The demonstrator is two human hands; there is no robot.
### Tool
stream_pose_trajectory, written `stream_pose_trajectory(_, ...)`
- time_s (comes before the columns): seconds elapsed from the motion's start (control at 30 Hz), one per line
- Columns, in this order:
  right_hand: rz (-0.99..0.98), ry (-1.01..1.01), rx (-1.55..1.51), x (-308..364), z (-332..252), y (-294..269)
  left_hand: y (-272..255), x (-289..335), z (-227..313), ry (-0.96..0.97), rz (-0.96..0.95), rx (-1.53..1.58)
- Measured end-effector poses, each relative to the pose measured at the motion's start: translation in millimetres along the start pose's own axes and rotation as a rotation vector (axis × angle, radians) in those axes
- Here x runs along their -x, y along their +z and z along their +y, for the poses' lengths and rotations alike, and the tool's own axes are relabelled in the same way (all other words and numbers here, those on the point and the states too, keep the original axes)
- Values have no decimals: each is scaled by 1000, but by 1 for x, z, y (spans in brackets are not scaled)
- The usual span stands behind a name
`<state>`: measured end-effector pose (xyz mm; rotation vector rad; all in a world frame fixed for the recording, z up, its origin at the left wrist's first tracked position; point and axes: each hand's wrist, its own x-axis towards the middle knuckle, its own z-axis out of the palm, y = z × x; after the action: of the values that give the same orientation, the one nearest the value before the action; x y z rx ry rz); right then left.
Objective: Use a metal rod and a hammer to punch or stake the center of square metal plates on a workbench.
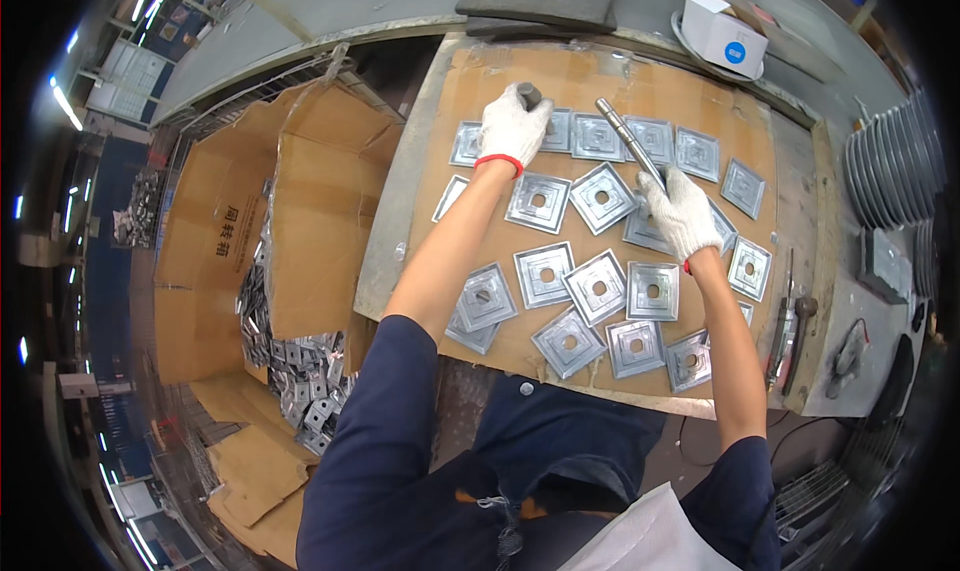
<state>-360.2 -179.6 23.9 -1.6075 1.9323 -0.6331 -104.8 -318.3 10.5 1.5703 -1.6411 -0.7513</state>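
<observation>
My left hand (512, 131), in a white knit glove, is closed around a short dark grey cylinder (529, 95) above the far left of the cardboard sheet. My gloved right hand (682, 216) grips a steel rod (624, 129) by its near end; the rod slants up and left, its far end raised. Beneath and around both hands lie several square metal plates (602, 199) with stepped rims. Many show a hole in the middle. Some overlap, such as the pair with a top plate (481, 297) at the near left. My right hand partly hides a plate below it.
The cardboard sheet (610, 81) covers the bench. Hand tools (797, 341) lie along its right side. Stacked round discs (890, 166) stand farther right, and a white box (722, 36) sits at the back. On the left, a cardboard-lined wire bin (325, 221) holds many metal pieces (305, 381).
</observation>
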Motion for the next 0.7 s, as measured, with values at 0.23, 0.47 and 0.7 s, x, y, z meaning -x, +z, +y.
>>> stream_pose_trajectory(0.23,21,-17,-34,9,12,-15,18,8,12,-63,17,-256)
stream_pose_trajectory(0.47,-71,-2,-38,4,-9,-21,16,0,12,-58,47,-313)
stream_pose_trajectory(0.7,183,-296,-136,-2,-96,-38,19,6,3,-47,85,-267)
